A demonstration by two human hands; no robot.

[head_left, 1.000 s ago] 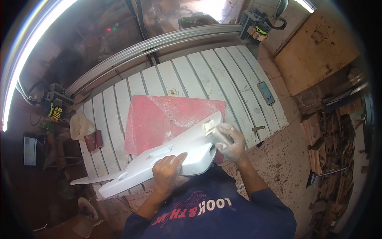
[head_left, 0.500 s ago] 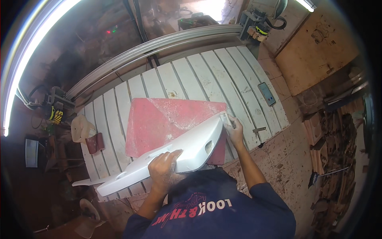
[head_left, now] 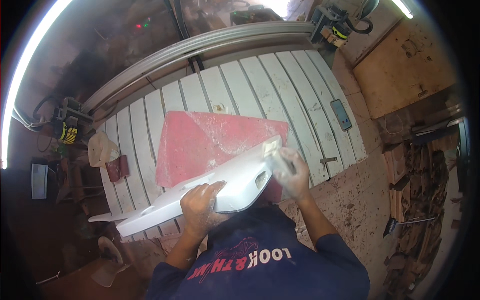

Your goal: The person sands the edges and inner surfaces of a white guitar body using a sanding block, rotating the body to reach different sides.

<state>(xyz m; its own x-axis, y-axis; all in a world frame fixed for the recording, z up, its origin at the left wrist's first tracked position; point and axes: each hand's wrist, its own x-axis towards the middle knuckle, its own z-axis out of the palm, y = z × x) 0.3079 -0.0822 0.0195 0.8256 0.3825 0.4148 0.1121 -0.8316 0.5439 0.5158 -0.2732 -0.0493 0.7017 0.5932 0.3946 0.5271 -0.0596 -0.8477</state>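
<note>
A long white shaped panel (head_left: 239, 179) with an oval hole near its right end lies slantwise, close to my body. My left hand (head_left: 201, 202) is closed over its near edge, thumb on the top face. At the panel's right end, my right hand (head_left: 294, 176), partly smeared by motion, grips a small pale block (head_left: 272, 151) that looks like a sanding block. The block rests against the panel's rounded edge. Beneath the panel, a dusty red sheet (head_left: 200, 135) covers part of the white slatted table (head_left: 260, 80). Pale dust coats both hands.
A metal gantry rail (head_left: 210, 45) spans the table's far side. A phone (head_left: 341, 114) and a small metal piece (head_left: 328, 160) lie at the right. A dark red roll (head_left: 117, 168) sits at the left. Wood offcuts (head_left: 425, 200) are piled beyond the right side.
My right hand has turned and come slightly nearer along the panel's right end, bringing the block's broad face into view. My left hand keeps its hold on the panel.
</note>
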